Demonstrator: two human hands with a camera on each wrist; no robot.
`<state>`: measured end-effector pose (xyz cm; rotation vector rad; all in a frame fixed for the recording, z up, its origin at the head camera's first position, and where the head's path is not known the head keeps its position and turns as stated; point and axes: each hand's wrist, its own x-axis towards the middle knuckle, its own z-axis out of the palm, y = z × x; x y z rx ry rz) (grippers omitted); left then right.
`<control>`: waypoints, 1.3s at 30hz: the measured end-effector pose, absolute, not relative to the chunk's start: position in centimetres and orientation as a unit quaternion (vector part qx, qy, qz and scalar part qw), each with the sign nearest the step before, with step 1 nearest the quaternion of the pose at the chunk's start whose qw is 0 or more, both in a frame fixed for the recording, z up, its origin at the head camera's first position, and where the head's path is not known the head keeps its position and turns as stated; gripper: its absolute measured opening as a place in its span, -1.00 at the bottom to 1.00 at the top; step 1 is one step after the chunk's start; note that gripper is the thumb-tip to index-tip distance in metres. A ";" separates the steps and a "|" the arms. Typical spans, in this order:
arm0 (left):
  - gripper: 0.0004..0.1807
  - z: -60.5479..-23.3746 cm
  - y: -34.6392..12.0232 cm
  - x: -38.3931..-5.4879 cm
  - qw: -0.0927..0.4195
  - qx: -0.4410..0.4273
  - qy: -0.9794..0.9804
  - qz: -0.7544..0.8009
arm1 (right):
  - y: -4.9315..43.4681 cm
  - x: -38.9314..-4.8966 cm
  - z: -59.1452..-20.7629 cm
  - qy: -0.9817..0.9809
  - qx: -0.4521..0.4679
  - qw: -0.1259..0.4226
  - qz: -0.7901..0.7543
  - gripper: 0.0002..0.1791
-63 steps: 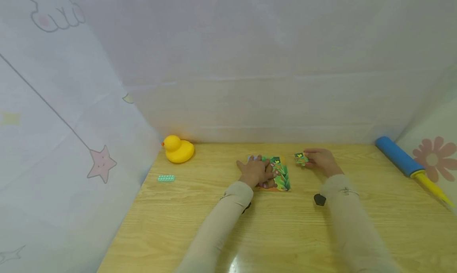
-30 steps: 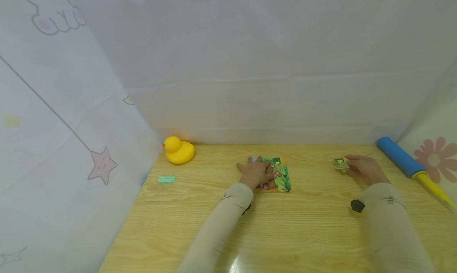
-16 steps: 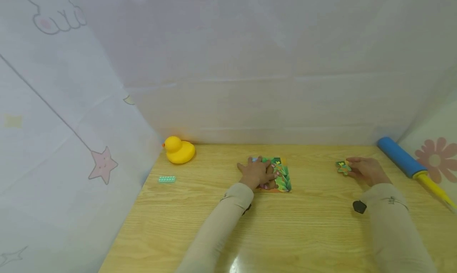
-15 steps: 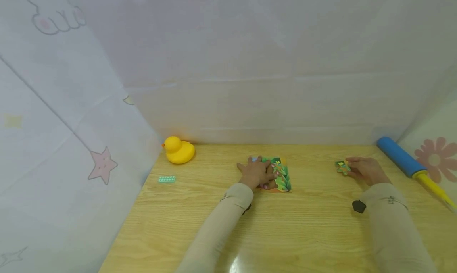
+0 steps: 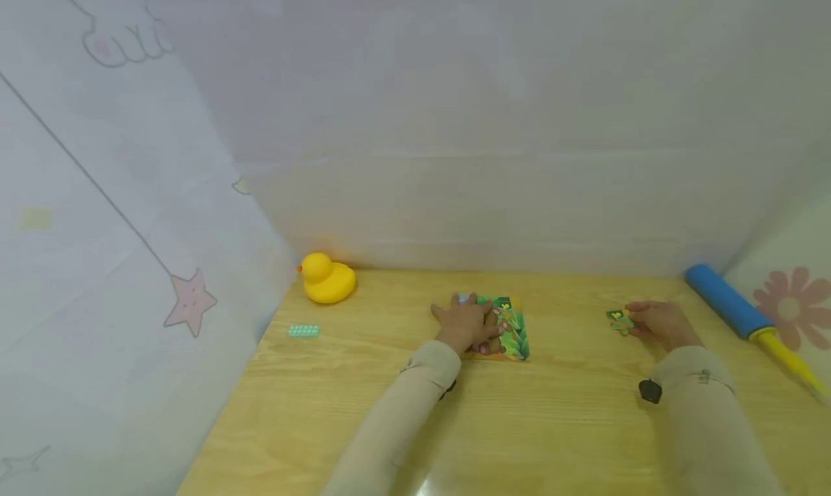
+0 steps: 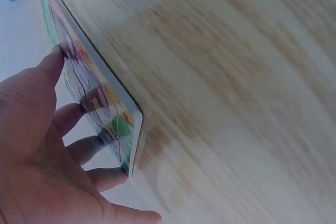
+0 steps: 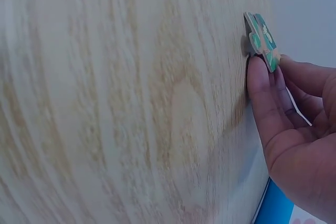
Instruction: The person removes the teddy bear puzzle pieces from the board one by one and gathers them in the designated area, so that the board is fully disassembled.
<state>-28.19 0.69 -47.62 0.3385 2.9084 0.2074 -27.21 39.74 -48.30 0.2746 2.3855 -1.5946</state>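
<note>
My left hand (image 5: 464,324) lies with spread fingers on a colourful jigsaw puzzle (image 5: 517,341), covering much of its left and middle. In the left wrist view the fingertips (image 6: 113,178) rest along the picture face of the puzzle (image 6: 122,124), a thin board flat on the table. Off to the right, my right hand (image 5: 662,323) pinches a small green and orange jigsaw piece (image 5: 620,321) between thumb and fingers. The right wrist view has this piece (image 7: 262,40) tilted close over the wood, the thumb under its edge.
A yellow rubber duck (image 5: 328,280) stands at the back left of the wooden table (image 5: 519,438). In front of it lies a small mint-green block (image 5: 303,331). A blue and yellow pump-like tube (image 5: 730,301) lies along the right side, beside the printed cloth wall (image 5: 792,222).
My right hand has carried the jigsaw piece from beside the puzzle out to the right, then stayed about there. The left hand keeps its place on the puzzle. The head view has shifted slightly.
</note>
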 end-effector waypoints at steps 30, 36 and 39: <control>-0.18 -48.5 0.5 -28.9 0.096 0.107 0.989 0.029 | 40.4 -27.9 -46.2 0.844 0.110 0.139 -0.505 -0.32; -0.18 -48.7 0.7 -28.6 0.076 0.116 0.990 0.023 | 39.3 -28.1 -46.5 0.854 0.069 0.134 -0.499 -0.30; -0.15 -49.0 0.6 -28.7 0.067 0.116 0.991 0.017 | 38.2 -28.4 -46.7 0.857 0.046 0.129 -0.497 -0.29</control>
